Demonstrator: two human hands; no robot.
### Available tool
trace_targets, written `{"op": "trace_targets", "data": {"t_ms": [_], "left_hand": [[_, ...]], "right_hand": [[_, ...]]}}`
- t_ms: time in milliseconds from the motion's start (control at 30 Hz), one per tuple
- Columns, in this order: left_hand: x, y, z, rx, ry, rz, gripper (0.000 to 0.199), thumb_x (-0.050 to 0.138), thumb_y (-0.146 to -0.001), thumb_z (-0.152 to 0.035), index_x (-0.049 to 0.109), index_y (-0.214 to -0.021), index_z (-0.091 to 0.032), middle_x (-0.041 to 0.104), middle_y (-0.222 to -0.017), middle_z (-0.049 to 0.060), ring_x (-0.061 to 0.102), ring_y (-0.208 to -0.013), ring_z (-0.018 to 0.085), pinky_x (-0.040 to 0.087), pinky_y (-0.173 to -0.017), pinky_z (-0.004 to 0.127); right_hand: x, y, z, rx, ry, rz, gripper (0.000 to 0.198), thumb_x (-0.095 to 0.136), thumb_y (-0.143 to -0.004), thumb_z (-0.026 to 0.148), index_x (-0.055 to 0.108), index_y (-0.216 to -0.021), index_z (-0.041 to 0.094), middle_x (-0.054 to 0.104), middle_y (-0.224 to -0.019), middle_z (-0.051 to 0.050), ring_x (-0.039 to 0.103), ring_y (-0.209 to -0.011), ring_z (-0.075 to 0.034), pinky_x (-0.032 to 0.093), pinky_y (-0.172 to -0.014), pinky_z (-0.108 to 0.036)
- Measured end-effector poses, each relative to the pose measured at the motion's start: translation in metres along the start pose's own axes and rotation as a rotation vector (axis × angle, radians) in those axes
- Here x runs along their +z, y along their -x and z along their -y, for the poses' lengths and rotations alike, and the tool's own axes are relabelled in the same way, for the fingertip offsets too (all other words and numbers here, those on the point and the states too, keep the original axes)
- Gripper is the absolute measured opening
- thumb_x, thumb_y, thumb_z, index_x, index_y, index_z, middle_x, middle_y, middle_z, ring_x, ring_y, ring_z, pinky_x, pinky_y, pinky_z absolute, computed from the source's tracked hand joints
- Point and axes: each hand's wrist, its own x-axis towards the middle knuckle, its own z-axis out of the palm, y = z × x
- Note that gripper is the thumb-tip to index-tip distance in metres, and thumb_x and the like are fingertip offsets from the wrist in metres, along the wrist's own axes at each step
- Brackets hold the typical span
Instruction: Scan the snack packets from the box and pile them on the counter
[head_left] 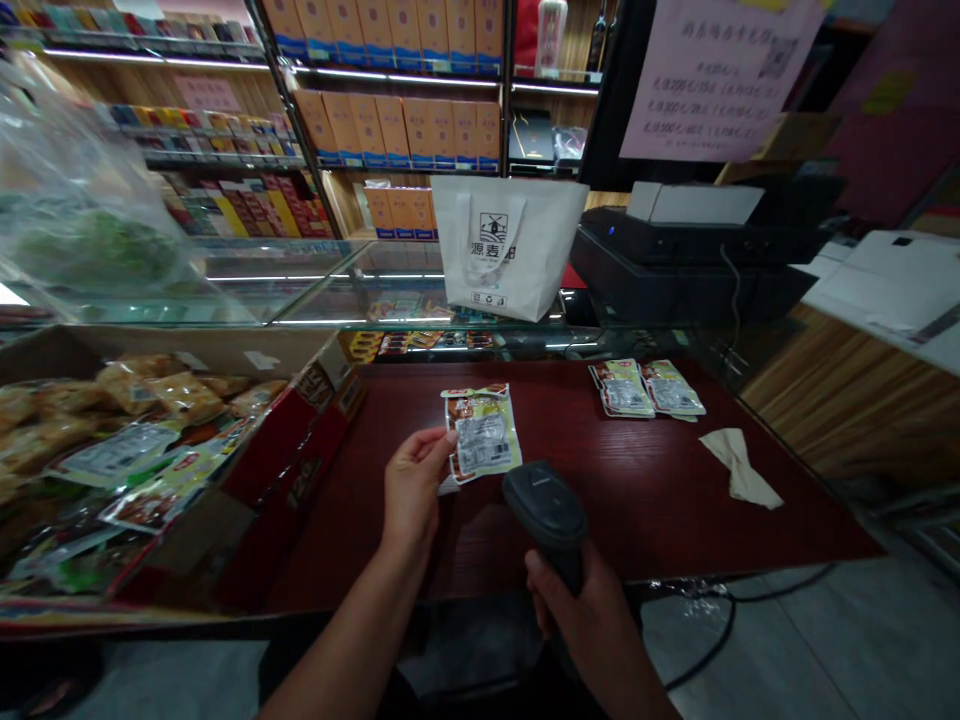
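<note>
My left hand (416,470) pinches the left edge of a flat snack packet (487,445) just above the dark red table. The packet's printed back, with a silver label panel and barcode, faces up. In my right hand (581,590) is a black barcode scanner (546,505), gripped by its handle. The scanner's head points toward the packet from the lower right, a small gap apart from it. Farther right on the table lie two small piles of similar packets (626,388), side by side.
A cardboard box (300,440) of wrapped snacks stands at the left. A crumpled beige cloth or paper strip (741,468) lies at the right. Behind are a glass counter (322,290), a white paper bag (517,240) and a black printer-like machine (690,250). A clear plastic bag (90,200) hangs upper left.
</note>
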Motion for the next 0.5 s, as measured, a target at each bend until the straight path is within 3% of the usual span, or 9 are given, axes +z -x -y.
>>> {"op": "trace_targets", "data": {"t_ms": [200,500], "left_hand": [[0.051,-0.03,0.031,-0.171,0.037,0.095,0.034,0.09,-0.056,-0.023,0.068,-0.079,-0.013,0.073,-0.069,0.004,0.068,-0.058,0.015,0.056,-0.056,0.024],[0.188,-0.046,0.085,-0.347,0.038,0.232,0.019,0.079,-0.073,-0.006,0.062,-0.075,-0.013,0.069,-0.07,0.004,0.068,-0.06,0.013,0.058,-0.064,0.027]], "right_hand": [[-0.026,-0.008,-0.005,-0.003,-0.05,-0.097,0.046,0.064,-0.085,0.065,0.057,-0.084,0.019,0.054,-0.049,0.007,0.049,-0.043,-0.013,0.039,-0.045,-0.024],[-0.083,-0.009,-0.011,-0.023,-0.056,-0.321,0.052,0.06,-0.084,0.073,0.06,-0.079,0.021,0.056,-0.049,0.004,0.053,-0.045,-0.015,0.044,-0.047,-0.026]]}}
